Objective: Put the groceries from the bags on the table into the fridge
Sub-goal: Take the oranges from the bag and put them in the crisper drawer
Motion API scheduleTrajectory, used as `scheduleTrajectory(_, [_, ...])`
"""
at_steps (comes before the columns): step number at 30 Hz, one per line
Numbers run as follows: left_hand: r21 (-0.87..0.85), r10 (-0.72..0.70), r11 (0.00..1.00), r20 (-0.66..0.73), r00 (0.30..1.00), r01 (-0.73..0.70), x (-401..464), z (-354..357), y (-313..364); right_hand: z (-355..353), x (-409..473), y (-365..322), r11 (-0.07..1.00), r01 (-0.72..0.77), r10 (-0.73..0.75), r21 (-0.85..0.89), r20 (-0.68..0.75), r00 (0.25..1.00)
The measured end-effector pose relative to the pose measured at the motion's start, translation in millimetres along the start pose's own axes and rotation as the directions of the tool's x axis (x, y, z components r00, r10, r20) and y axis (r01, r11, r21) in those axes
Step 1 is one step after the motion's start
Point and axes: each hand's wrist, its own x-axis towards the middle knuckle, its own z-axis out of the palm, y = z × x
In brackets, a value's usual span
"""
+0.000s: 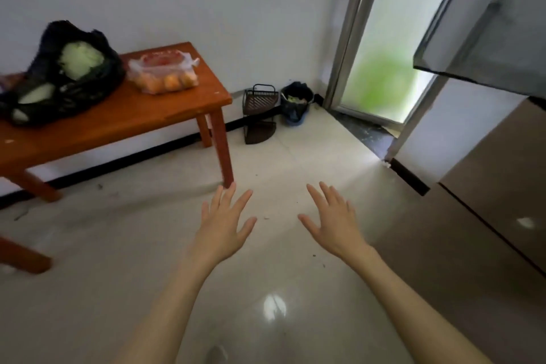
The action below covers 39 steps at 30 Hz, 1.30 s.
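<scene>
On the orange wooden table (124, 124) at the left lies a black bag (47, 91) with a pale green cabbage (81, 60) showing at its mouth. Beside it sits a clear plastic bag (164, 72) with oranges and something red inside. The fridge (487, 174) stands at the right, its upper door (484, 23) swung open. My left hand (226, 224) and my right hand (332, 223) are stretched out over the floor between table and fridge, palms down, fingers spread, holding nothing.
A dark wire rack (260, 114) and a small bin (297, 103) with scraps stand on the floor against the back wall. A frosted glass door (381, 68) fills the far corner. The pale tiled floor (266, 304) lies below my hands.
</scene>
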Motion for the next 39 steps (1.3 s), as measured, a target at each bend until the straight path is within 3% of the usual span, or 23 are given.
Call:
scheduleTrajectory(5, [0.072, -0.045, 0.996, 0.015, 0.999, 0.044, 20, -54, -105, 34, 72, -108, 0.998, 0.039, -0.039, 0.051, 0.016, 0.999])
scheduleTrajectory(10, [0.095, -0.102, 0.991, 0.042, 0.994, 0.097, 60, -101, -178, 36, 130, -167, 0.998, 0.06, -0.06, 0.029, -0.008, 0.998])
scheduleTrajectory(14, [0.04, -0.115, 0.993, 0.006, 0.993, 0.115, 97, -116, -209, 25, 182, -194, 0.997, 0.076, -0.077, -0.01, -0.068, 0.995])
scheduleTrajectory(20, [0.026, -0.114, 0.993, 0.066, 0.991, 0.113, 156, -107, -244, 34, 259, -214, 0.995, 0.095, -0.096, -0.033, -0.021, 0.995])
scheduleTrajectory(29, [0.02, -0.21, 0.978, 0.037, 0.977, 0.21, 299, -160, -308, 5, 444, -250, 0.974, 0.225, -0.224, 0.032, -0.037, 0.974])
scheduleTrajectory(34, [0.02, -0.207, 0.978, 0.011, 0.978, 0.206, 368, -183, -341, -6, 519, -277, 0.966, 0.249, -0.252, 0.071, 0.032, 0.967])
scheduleTrajectory(39, [-0.019, -0.18, 0.983, 0.081, 0.98, 0.182, 426, -186, -368, -2, 577, -303, 0.953, 0.293, -0.299, 0.079, 0.078, 0.951])
